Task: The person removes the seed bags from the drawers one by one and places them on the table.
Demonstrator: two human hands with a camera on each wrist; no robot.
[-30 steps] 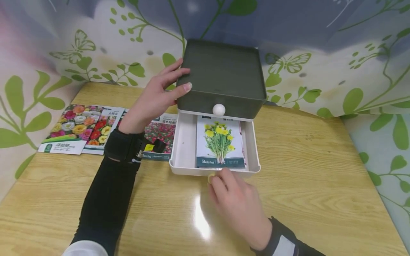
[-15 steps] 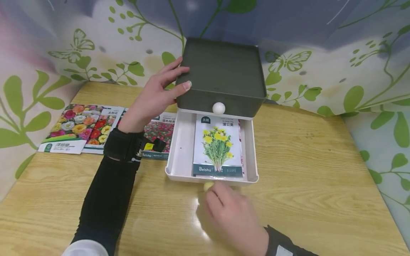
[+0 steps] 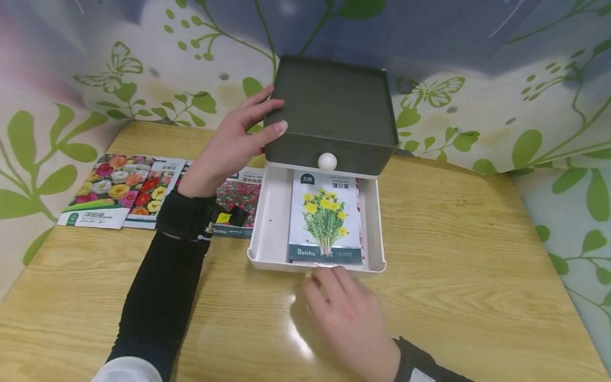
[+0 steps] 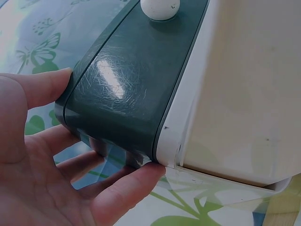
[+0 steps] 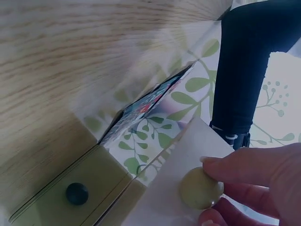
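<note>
A small drawer unit [image 3: 334, 101] with a dark green top section stands on the table, its white middle drawer [image 3: 271, 223] pulled out. My right hand [image 3: 350, 315] pinches that drawer's round yellow knob [image 5: 201, 188] between thumb and fingers. In the drawer lies a seed packet [image 3: 326, 223] picturing yellow flowers, with the edge of another packet showing beneath it. My left hand [image 3: 238, 135] rests against the unit's left side, fingers spread and fairly straight. In the left wrist view its thumb touches the dark green upper edge, and the little finger reaches the white part below.
Several flower seed packets [image 3: 102, 191] lie on the wooden table [image 3: 458, 276] to the left, partly behind my left forearm. The upper drawer has a white knob [image 3: 327, 161]; a lower drawer has a dark knob [image 5: 76, 193]. A leaf-patterned cloth [image 3: 477, 106] rises behind.
My right hand has drawn the white drawer farther out toward me, baring more of the yellow-flower packet. Over the last half second the drawer barely moves. The left hand stays in place.
</note>
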